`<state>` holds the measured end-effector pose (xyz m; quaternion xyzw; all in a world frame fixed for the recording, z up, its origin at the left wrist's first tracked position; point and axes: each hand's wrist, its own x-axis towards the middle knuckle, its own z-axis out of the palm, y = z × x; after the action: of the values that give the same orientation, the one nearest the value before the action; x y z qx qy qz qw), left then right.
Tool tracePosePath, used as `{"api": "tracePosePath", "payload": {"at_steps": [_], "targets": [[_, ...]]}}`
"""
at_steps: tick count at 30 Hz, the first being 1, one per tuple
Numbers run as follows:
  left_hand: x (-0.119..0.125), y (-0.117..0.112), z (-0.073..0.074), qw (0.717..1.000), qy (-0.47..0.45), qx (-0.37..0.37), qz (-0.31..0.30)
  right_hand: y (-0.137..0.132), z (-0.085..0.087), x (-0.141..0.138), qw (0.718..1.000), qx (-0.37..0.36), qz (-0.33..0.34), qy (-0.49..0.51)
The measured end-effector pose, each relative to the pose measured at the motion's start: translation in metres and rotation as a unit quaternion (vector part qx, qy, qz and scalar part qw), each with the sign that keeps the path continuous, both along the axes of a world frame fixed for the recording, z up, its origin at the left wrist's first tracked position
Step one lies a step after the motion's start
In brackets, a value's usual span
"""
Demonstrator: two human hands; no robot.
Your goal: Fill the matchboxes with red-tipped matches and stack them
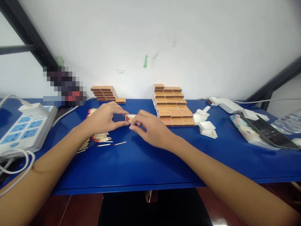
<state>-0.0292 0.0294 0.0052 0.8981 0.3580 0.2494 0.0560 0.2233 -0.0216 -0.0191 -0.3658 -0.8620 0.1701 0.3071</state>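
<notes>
A small white matchbox tray [130,116] with red-tipped matches in it is held just above the blue table. My left hand [105,116] grips its left end between thumb and fingers. Over the right end, my right hand [150,127] is closed, its thumb and bent fingers on the tray and hiding part of it. Beneath and around my left hand lies a heap of loose matches [101,137], partly covered by the hand and forearm. Two single matches, one of them a stray match [120,143], lie nearer the table's front.
Stacked matchboxes [174,111] stand right of centre, with a smaller matchbox stack [103,93] at the back left. Crumpled white card pieces [207,129] lie beside them. A power strip [25,125] with cables sits left; a phone [265,130] and plastic packaging lie right.
</notes>
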Motion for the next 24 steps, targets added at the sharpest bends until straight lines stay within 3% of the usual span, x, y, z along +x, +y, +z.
{"api": "tracePosePath", "payload": {"at_steps": [5, 15, 24], "targets": [[-0.007, 0.005, 0.004, 0.999, 0.021, 0.021, 0.028, -0.016, -0.006, -0.021, 0.993, -0.07, 0.091, -0.042], [-0.01, 0.008, 0.002, 0.999, 0.019, 0.023, 0.031, -0.031, -0.007, -0.08, 0.993, -0.016, 0.065, -0.096], [-0.01, 0.007, 0.005, 0.998, 0.03, 0.034, 0.035, -0.031, -0.014, -0.083, 0.992, 0.018, 0.057, -0.11]]}}
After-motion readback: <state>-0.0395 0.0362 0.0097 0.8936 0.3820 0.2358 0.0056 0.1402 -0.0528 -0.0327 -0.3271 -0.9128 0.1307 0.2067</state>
